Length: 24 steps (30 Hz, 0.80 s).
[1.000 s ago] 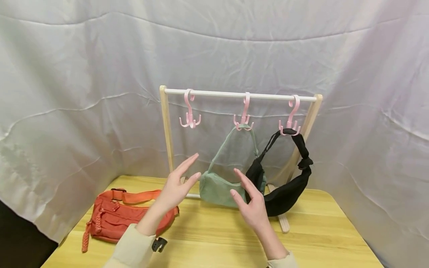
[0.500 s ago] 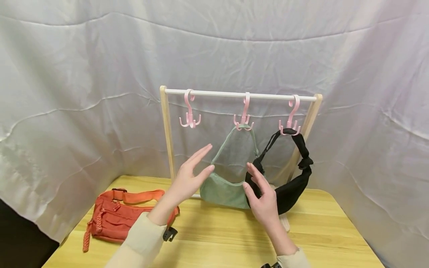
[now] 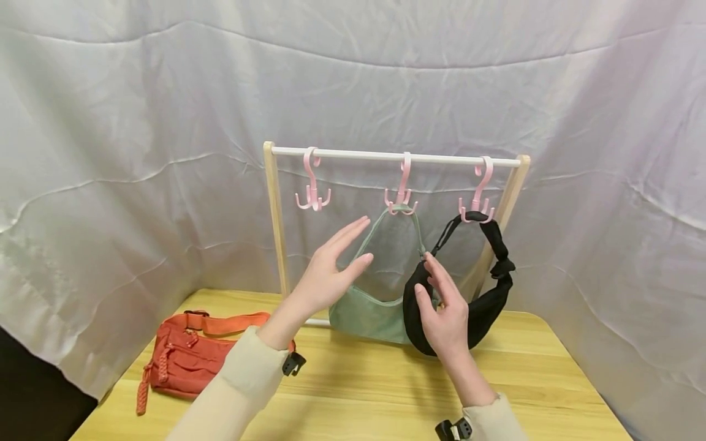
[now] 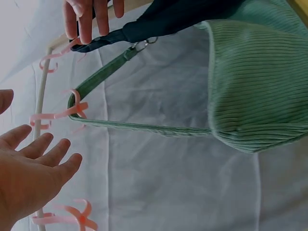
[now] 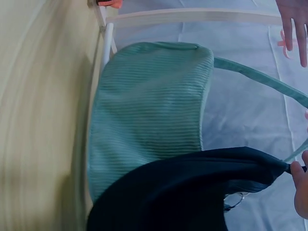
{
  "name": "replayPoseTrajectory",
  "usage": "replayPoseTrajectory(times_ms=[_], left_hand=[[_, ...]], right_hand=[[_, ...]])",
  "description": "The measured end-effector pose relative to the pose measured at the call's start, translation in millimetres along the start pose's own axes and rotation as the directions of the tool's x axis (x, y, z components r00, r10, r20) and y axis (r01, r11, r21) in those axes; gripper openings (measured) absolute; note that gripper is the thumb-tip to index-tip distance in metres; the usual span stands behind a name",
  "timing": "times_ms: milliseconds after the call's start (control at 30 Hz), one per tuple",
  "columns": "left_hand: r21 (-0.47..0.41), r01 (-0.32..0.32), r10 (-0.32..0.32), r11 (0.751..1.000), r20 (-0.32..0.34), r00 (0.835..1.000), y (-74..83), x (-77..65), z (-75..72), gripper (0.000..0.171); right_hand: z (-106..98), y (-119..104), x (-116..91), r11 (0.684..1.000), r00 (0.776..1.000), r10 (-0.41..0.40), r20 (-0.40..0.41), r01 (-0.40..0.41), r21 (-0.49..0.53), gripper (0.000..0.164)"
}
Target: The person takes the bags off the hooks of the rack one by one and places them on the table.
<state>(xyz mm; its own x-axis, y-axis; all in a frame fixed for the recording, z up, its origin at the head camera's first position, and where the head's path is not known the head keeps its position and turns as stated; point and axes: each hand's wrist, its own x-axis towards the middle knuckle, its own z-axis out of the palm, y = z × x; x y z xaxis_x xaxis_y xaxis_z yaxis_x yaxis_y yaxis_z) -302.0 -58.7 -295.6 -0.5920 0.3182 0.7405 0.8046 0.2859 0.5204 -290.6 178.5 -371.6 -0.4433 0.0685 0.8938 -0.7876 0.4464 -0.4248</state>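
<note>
A green corduroy shoulder bag (image 3: 369, 315) hangs by its strap from the middle pink hook (image 3: 402, 184). To its right, a black shoulder bag (image 3: 488, 315) hangs from the right pink hook (image 3: 480, 187) and overlaps the green one. My left hand (image 3: 328, 275), fingers straight and thumb apart, is in front of the green strap's left side, holding nothing. My right hand (image 3: 445, 315) is raised before the black bag, fingers extended. In the right wrist view, that hand's fingertips (image 5: 296, 168) overlap the end of the black strap. The left wrist view shows the green strap (image 4: 103, 74) looped over its hook.
A red-orange bag (image 3: 187, 358) lies on the wooden table (image 3: 342, 398) at left, partly behind my left sleeve. The rack's white bar (image 3: 353, 154) also carries a left pink hook (image 3: 312, 187) with no bag on it. A pale curtain (image 3: 353, 73) surrounds the table.
Both hands have moved up and to the right, staying apart with fingers extended. The green and black bags remain on their hooks, and the red-orange bag has not moved.
</note>
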Motion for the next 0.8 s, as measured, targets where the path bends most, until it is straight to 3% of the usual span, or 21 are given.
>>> replayPoseTrajectory(times_ms=[267,500,800], left_hand=[[0.032,-0.071,0.072,0.997,-0.02,0.997,7.2,18.7,-1.5,0.058],[0.019,-0.089,0.089,0.996,-0.032,0.996,12.0,34.8,-0.5,0.057],[0.059,-0.208,0.213,0.976,-0.101,0.972,13.4,63.5,-0.6,0.057]], right_hand=[[-4,-28,22,0.999,0.999,-0.036,-0.03,0.037,0.019,0.051],[-2,7,33,0.999,0.998,-0.043,-0.042,0.043,-0.005,0.057],[-1,-23,56,0.999,0.999,-0.041,-0.021,0.041,0.001,0.056]])
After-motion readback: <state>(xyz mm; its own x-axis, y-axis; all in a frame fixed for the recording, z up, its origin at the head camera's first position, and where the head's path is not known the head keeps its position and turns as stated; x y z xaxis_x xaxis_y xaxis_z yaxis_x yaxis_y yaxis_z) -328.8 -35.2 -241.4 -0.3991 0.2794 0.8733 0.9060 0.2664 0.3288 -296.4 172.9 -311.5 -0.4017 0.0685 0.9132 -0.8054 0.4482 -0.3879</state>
